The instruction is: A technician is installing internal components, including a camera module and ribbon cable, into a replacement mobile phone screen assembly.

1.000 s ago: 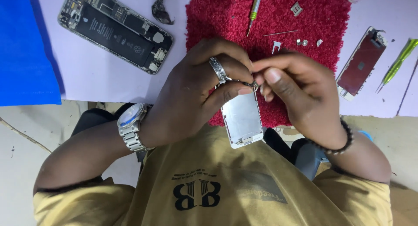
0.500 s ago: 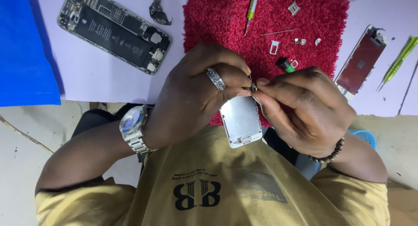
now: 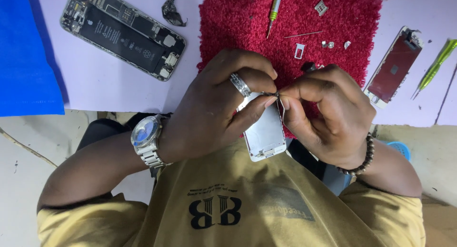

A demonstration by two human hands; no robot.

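- The left hand (image 3: 214, 109), in the middle of the frame, has its fingers curled shut around the upper edge of a silvery metal plate (image 3: 264, 135); the thumb presses on the plate's top corner; a ring sits on one finger and a steel wristwatch (image 3: 146, 139) on the wrist
- The right hand (image 3: 328, 116), just right of centre, has its fingers pinched tight on a thin dark strip (image 3: 272, 93) at the plate's top edge; fingertips of both hands touch there; a beaded bracelet (image 3: 361, 161) circles the wrist
- The plate is held off the worktop (image 3: 109, 87), in front of the person's mustard shirt, its lower end pointing toward the bottom of the frame
- A red mat (image 3: 238, 28) lies at upper centre; on it a green-handled screwdriver (image 3: 275, 6), a small tray frame (image 3: 299, 50) and a few tiny parts
- An opened phone body (image 3: 123, 34) lies at upper left, a dark scrap (image 3: 172, 11) just beside it
- A phone screen assembly (image 3: 394, 67) lies at upper right; another green tool (image 3: 435, 68) at the right edge
- A blue sheet (image 3: 24, 51) covers the left edge
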